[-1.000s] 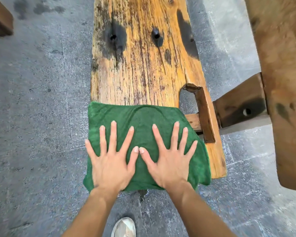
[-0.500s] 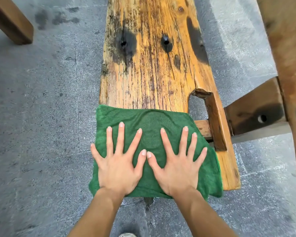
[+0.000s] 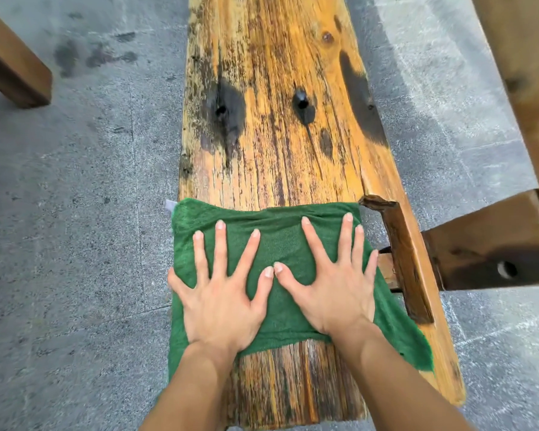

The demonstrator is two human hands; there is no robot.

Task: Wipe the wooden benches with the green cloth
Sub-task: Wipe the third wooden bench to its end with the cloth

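Observation:
A worn yellow-brown wooden bench (image 3: 277,144) with dark stains and two bolt holes runs away from me. The green cloth (image 3: 280,244) lies spread across its width near the close end, hanging over both side edges. My left hand (image 3: 221,293) and my right hand (image 3: 333,284) press flat on the cloth side by side, fingers spread, thumbs almost touching. A strip of bare bench wood shows between my wrists, nearer to me than the cloth.
A notch in the bench's right edge holds a dark wooden brace (image 3: 402,259) joined to a thick beam (image 3: 492,244). Another wooden plank (image 3: 529,73) runs along the right side. A wooden leg (image 3: 13,70) stands at top left. Grey concrete floor (image 3: 75,213) surrounds everything.
Both hands have pushed the cloth forward along the bench, away from the near end. Bare wood now shows behind the cloth where it had covered the end.

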